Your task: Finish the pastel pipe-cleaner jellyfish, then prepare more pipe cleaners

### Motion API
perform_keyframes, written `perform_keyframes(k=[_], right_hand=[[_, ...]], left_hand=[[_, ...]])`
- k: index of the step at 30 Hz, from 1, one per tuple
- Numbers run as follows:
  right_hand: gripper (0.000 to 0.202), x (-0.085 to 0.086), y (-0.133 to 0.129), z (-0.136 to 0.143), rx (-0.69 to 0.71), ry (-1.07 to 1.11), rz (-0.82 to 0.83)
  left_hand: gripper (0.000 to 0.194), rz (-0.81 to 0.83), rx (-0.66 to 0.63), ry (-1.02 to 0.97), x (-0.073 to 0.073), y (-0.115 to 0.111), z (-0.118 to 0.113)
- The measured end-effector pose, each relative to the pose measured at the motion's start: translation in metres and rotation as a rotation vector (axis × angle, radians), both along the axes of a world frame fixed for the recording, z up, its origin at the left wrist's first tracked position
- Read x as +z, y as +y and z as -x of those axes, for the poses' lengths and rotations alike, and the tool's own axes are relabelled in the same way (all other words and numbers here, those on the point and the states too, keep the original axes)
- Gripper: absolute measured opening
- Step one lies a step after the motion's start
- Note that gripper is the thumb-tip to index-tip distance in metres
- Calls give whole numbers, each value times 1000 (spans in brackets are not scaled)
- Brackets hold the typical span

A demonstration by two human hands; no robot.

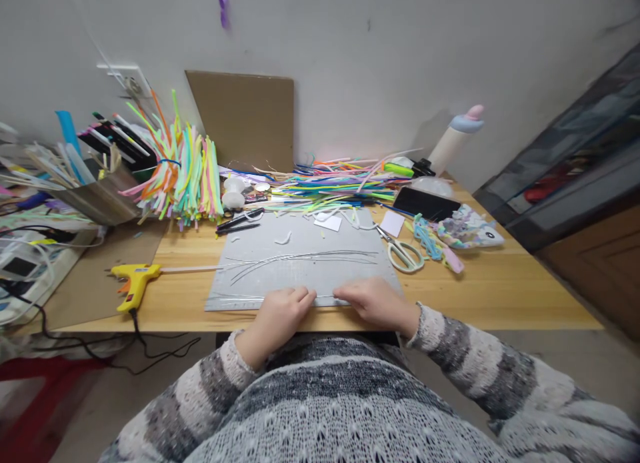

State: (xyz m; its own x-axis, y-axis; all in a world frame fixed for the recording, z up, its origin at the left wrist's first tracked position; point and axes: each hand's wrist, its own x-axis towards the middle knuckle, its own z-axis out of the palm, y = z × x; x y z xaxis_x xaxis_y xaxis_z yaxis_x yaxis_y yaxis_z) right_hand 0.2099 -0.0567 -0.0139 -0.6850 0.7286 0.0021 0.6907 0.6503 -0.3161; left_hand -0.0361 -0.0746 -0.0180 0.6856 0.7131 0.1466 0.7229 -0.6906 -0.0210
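And here are the 2 hands at bottom centre, working low on the gray mat (305, 279). The right hand (375, 303) has its fingertips together, clamped on the near wires (325, 296); the left hand (283, 313) curls over them, but whether its grip is pinched or just pressing, can't tell! How far along? Early, by the look of it: these strands lie roughly side by side at the mat's near edge, while a looser spread of wires (305, 255) sits mid-mat, fanned out at its left end, with no finished join visible. Around them, white scraps (283, 239) and a white card (328, 222) clutter the mat's far part. Scissors (406, 256) rest right of centre, the yellow glue gun (135, 276) lies at left, its glue stick (187, 269) reaching the mat, and colorful pipe cleaners (330, 186) crowd the back of the table (475, 289).
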Motion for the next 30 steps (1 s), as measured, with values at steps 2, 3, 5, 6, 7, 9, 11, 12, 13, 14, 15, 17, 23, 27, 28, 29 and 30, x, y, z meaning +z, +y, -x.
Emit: perform_keyframes(k=[2,3,5,6,7,9,11,12,13,14,15,17,23,27,28,29,30], right_hand=[[33,-1,0,1,-21,-32,1],[32,-1,0,0,-23,-21,21],[30,1,2,-3,-14,34,87],[29,1,4,-5,-11,53,116],[28,1,5,-6,-18,54,131],[27,1,7,-9,-54,2,113],[27,-1,8,-9,-82,-49,69],[27,-1,8,-9,-79,-53,57],[27,-2,8,-8,-66,-40,50],[27,-1,8,-7,-49,-13,43],[26,-1,7,-5,-31,22,32],[26,1,8,1,-2,82,-9],[24,7,41,20,-21,65,-280],[27,0,80,22,-74,9,-298],[27,-4,86,21,-80,11,-285],[26,-7,91,21,-84,16,-270],[25,-10,93,20,-86,22,-255]], left_hand=[[13,13,0,7,0,0,1],[13,14,1,7,0,0,1],[14,5,4,3,0,-1,3],[15,3,5,2,-1,-1,3],[15,4,9,3,-1,-1,4],[15,20,22,10,-2,0,3],[15,26,47,10,-3,1,2],[15,21,58,5,-3,2,1],[16,11,66,-2,-3,2,0],[16,-4,69,-11,-2,2,0],[16,-23,69,-19,0,2,-1],[15,-66,58,-33,3,3,-2],[18,-74,172,-159,14,35,7],[21,99,348,-272,11,71,20],[20,129,365,-277,9,78,22],[20,148,372,-272,7,83,23],[20,160,373,-262,5,87,24]])
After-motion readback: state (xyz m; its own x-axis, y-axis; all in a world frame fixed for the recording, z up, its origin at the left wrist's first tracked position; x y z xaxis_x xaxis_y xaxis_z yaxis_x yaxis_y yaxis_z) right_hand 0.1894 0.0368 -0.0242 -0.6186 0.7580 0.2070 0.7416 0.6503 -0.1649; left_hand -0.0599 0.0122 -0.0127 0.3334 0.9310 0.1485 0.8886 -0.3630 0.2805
